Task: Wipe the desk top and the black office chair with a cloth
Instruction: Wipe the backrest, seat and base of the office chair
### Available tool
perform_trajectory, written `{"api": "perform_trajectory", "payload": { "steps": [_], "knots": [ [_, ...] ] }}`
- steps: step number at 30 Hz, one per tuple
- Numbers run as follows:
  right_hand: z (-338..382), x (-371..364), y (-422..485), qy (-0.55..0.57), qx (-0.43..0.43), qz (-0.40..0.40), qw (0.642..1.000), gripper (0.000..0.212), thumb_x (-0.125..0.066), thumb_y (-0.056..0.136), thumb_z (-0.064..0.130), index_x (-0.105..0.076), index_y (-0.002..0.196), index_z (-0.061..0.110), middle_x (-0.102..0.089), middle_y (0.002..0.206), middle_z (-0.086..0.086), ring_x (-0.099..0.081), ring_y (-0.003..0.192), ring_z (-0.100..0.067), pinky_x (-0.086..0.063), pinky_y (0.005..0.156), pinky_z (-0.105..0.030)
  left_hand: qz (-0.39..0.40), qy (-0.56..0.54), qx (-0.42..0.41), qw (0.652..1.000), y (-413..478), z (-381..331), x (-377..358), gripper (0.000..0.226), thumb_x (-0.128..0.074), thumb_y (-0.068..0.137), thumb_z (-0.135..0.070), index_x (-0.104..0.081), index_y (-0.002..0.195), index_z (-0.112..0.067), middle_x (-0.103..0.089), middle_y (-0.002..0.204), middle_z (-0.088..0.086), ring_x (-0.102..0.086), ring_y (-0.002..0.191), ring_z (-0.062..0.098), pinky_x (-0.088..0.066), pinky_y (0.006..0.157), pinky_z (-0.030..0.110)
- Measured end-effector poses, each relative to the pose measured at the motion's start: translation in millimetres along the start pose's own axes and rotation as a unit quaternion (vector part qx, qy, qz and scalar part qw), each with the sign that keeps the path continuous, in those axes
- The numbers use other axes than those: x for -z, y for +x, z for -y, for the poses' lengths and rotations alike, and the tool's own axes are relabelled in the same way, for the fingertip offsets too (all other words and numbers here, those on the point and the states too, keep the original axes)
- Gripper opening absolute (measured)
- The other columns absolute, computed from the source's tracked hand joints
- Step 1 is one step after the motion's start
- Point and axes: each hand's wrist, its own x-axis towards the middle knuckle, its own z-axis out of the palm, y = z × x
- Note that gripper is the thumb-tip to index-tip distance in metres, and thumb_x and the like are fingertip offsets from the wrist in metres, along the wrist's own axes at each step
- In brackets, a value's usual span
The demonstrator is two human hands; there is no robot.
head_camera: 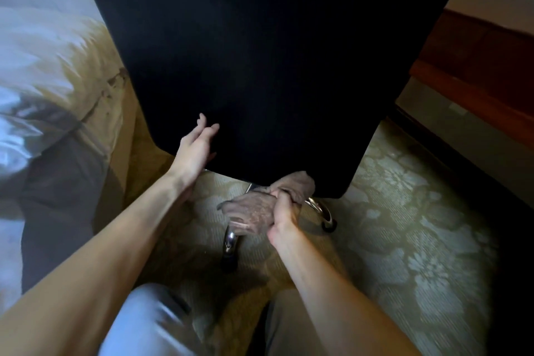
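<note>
**A:** What takes up the most room?

**B:** The black office chair (260,66). Its back is a broad, matte panel that narrows downward from the top of the frame to a blunt lower edge at the centre.

**A:** And around it?

**B:** A carpet (404,225) with a pale woven flower pattern covers the lower right and shows open floor there. The left is tighter. A bed (43,66) with rumpled white linen and a tan skirt stands close beside the chair's left edge. At the upper right, reddish-brown wooden furniture (476,66) runs just beside the chair's right edge. I cannot tell whether it is the desk.

**A:** Under the chair?

**B:** Two curved, shiny chrome legs (231,240) spread out below the back panel, each ending in a dark caster on the carpet.

**A:** Where is the cloth?

**B:** The cloth (254,211) is at lower centre, a crumpled grey-brown rag with a nubby texture. It touches the bottom edge of the chair back and hangs over the nearer leg.

**A:** The hands?

**B:** The right hand (284,217) has its fingers curled tight round the cloth. The left hand (193,153) lies flat against the lower left edge of the panel, with its fingers straight and nearly together.
</note>
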Motion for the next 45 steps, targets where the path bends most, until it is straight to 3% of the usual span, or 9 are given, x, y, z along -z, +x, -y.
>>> {"api": "perform_trajectory", "payload": {
  "steps": [5, 10, 17, 19, 23, 28, 37, 42, 45],
  "knots": [
    [28, -8, 1, 0.014, -0.025, 0.010, 1.000, 0.034, -0.047, 0.098, 0.011, -0.066, 0.121, -0.007, -0.068, 0.124, -0.029, -0.069, 0.110, -0.044, -0.057, 0.097, -0.053, -0.031, 0.021, -0.026, 0.999, -5, -2, -3, 0.054, -0.046, 0.109, -0.026, -0.032, 0.160, -0.019, -0.039, 0.162, -0.003, -0.044, 0.144, 0.016, -0.038, 0.119, 0.038],
    [56, 7, 6, 0.026, 0.009, -0.019, 0.999, 0.027, -0.036, 0.108, 0.018, -0.056, 0.090, 0.013, -0.060, 0.086, -0.009, -0.063, 0.090, -0.030, -0.055, 0.068, -0.036, -0.136, 0.033, -0.050, 0.989, -3, -14, 8, 0.033, -0.041, 0.109, -0.015, -0.073, 0.117, -0.011, -0.074, 0.119, 0.006, -0.069, 0.105, 0.012, -0.053, 0.103, 0.032],
    [77, -12, -7, 0.104, 0.120, -0.124, 0.979, 0.043, -0.060, 0.093, 0.007, -0.055, 0.135, 0.001, -0.069, 0.114, -0.021, -0.073, 0.097, -0.036, -0.063, 0.068, -0.040, -0.290, -0.035, -0.056, 0.955, -3, -27, 42, 0.023, -0.046, 0.103, -0.024, -0.067, 0.091, -0.023, -0.066, 0.096, 0.002, -0.064, 0.095, 0.028, -0.052, 0.096, 0.048],
    [83, -34, -30, 0.114, 0.126, -0.094, 0.981, 0.046, -0.055, 0.099, 0.014, -0.047, 0.144, 0.010, -0.065, 0.124, -0.017, -0.069, 0.105, -0.032, -0.061, 0.078, -0.037, -0.315, -0.020, -0.065, 0.947, -6, -31, 46, 0.017, -0.050, 0.102, -0.030, -0.063, 0.101, -0.019, -0.067, 0.106, 0.005, -0.063, 0.100, 0.028, -0.043, 0.083, 0.032],
    [95, -78, -65, 0.077, 0.140, -0.068, 0.985, 0.052, -0.057, 0.100, 0.018, -0.036, 0.148, 0.014, -0.053, 0.142, -0.015, -0.059, 0.120, -0.039, -0.051, 0.103, -0.055, -0.213, -0.005, -0.122, 0.969, -13, -43, 23, 0.038, -0.050, 0.106, -0.045, -0.056, 0.132, -0.020, -0.065, 0.127, 0.002, -0.062, 0.102, 0.006, -0.046, 0.089, 0.012],
    [126, -97, -102, 0.076, 0.170, -0.022, 0.982, 0.053, -0.065, 0.093, 0.010, -0.038, 0.138, 0.011, -0.058, 0.125, -0.018, -0.065, 0.091, -0.033, -0.056, 0.070, -0.040, -0.196, -0.016, -0.145, 0.970, -22, -48, -2, 0.054, -0.042, 0.108, -0.047, -0.041, 0.153, -0.018, -0.052, 0.142, -0.005, -0.049, 0.132, 0.015, -0.035, 0.114, 0.032],
    [190, -153, -226, 0.094, 0.245, 0.117, 0.958, 0.043, -0.068, 0.087, 0.013, -0.043, 0.122, 0.011, -0.057, 0.129, -0.019, -0.065, 0.107, -0.036, -0.058, 0.092, -0.051, -0.174, -0.044, -0.056, 0.982, -17, -51, 15, 0.053, -0.024, 0.108, -0.047, -0.045, 0.151, -0.027, -0.056, 0.145, 0.002, -0.054, 0.132, 0.026, -0.037, 0.118, 0.048],
    [226, -162, -278, 0.107, 0.329, 0.203, 0.916, 0.050, -0.069, 0.087, 0.013, -0.045, 0.131, 0.013, -0.060, 0.130, -0.015, -0.066, 0.111, -0.031, -0.055, 0.101, -0.052, -0.101, -0.157, 0.009, 0.982, -23, -63, 20, 0.060, -0.021, 0.109, -0.050, -0.058, 0.138, -0.012, -0.068, 0.124, 0.014, -0.065, 0.112, 0.030, -0.049, 0.098, 0.042],
    [223, -149, -286, 0.082, 0.529, 0.153, 0.831, 0.061, -0.068, 0.083, 0.000, -0.048, 0.139, 0.010, -0.059, 0.131, -0.010, -0.063, 0.120, -0.027, -0.049, 0.109, -0.046, -0.095, -0.155, -0.009, 0.983, -26, -74, 23, 0.058, -0.022, 0.108, -0.053, -0.066, 0.113, -0.015, -0.073, 0.096, 0.002, -0.067, 0.087, 0.015, -0.043, 0.070, 0.029]
  ]
}}
